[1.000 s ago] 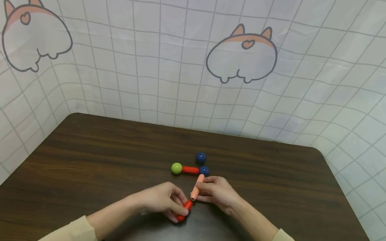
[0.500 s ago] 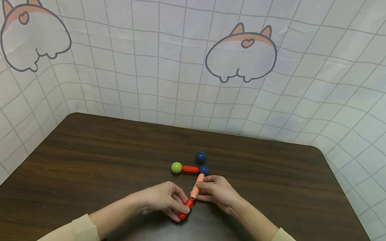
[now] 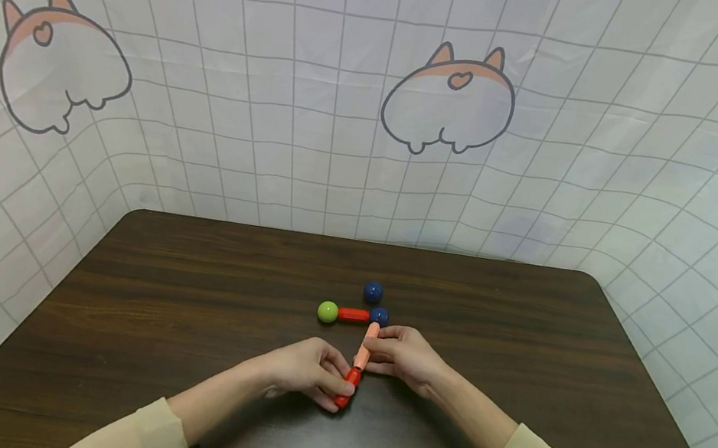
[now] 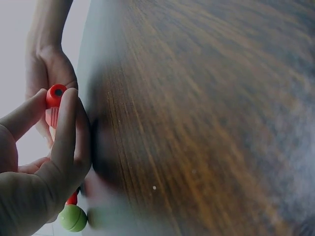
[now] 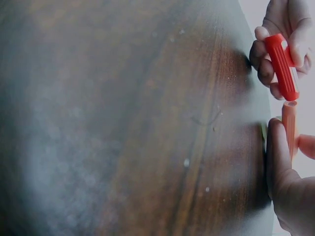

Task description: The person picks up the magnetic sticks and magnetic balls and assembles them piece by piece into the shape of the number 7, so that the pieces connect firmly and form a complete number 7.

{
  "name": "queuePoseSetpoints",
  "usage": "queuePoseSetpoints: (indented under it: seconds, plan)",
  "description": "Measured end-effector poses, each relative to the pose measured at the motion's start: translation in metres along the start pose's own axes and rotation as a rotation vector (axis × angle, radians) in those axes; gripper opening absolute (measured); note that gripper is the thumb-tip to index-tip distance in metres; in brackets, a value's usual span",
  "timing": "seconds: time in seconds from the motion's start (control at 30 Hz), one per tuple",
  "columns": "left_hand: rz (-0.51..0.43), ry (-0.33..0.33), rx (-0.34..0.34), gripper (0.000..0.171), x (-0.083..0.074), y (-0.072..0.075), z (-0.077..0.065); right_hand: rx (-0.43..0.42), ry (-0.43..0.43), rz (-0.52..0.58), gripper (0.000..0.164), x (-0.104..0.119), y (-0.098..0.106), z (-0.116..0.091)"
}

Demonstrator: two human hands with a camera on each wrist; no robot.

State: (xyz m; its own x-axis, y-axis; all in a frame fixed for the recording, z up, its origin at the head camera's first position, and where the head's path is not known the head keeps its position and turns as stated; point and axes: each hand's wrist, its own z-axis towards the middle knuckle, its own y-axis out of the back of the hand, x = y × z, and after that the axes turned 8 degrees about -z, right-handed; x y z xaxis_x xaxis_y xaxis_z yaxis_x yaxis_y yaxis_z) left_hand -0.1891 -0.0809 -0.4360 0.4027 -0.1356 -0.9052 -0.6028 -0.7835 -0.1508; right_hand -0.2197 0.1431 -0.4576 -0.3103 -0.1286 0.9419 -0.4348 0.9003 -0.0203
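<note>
My left hand [image 3: 309,373] pinches a red building rod [image 3: 348,387] between thumb and fingers. In the left wrist view, its round end with a dark hole-like centre faces the camera. With thumb and fingertips, my right hand [image 3: 407,359] holds a pale orange rod [image 3: 367,345]. The two rods meet nearly in line, end to end; in the right wrist view the red rod [image 5: 282,66] sits right at the tip of the orange rod [image 5: 289,120]. The orange rod's far end reaches a blue ball [image 3: 379,316], which joins another red rod [image 3: 354,315] and a green ball [image 3: 328,312].
Beyond the joined pieces lies a separate blue ball [image 3: 373,292]. Everything rests on a dark wood table [image 3: 199,270], with a white gridded curtain [image 3: 262,124] around its back and sides. Black wrist devices show beneath both sleeves.
My left hand has turned its red rod into line with the orange rod and moved it slightly up, closing the small gap between their ends. My right hand stays nearly still.
</note>
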Motion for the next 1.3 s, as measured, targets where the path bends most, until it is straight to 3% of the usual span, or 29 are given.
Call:
queuePoseSetpoints:
  seconds: [0.93, 1.3]
  plan:
    - [-0.067, 0.012, -0.011, 0.019, 0.0010, 0.0002, 0.0018, -0.012, 0.006, 0.010, 0.043, 0.0005, -0.0016, -0.0003]
    - [-0.021, 0.024, -0.036, 0.024, -0.0013, 0.0075, 0.0004, 0.001, 0.009, 0.005, 0.043, 0.0001, -0.0014, -0.0003]
